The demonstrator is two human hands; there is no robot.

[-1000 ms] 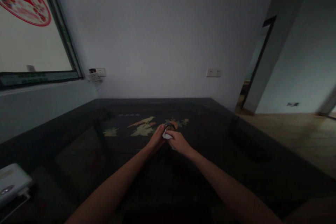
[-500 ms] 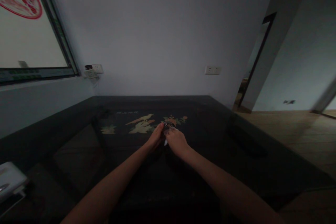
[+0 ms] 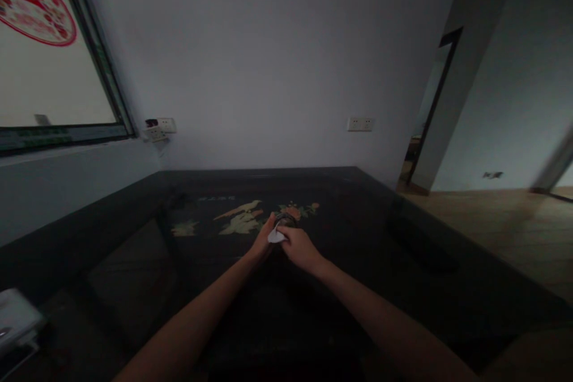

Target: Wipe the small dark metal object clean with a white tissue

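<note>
Over the middle of the dark glossy table (image 3: 250, 292), both hands meet around a small dark, shiny object with a round rim (image 3: 285, 219). It looks like a cup or jar, but its exact kind is unclear. My left hand (image 3: 263, 240) is wrapped along its left side, fingers partly hidden. My right hand (image 3: 302, 246) closes on a white piece of tissue or cloth (image 3: 276, 236), pressing it against the near side of the dark object. The lower part of that object is hidden by the hands.
An inlaid bird and flower picture (image 3: 242, 221) decorates the tabletop. A white box-like device (image 3: 18, 319) stands at the left edge. A long dark item (image 3: 423, 245) lies on the right. Wall sockets (image 3: 359, 125) sit on the wall behind; a window (image 3: 49, 83) is at left.
The white piece has come round to the near left side of the dark object and shows more. My right hand has shifted slightly left and down; the view has tilted up a little.
</note>
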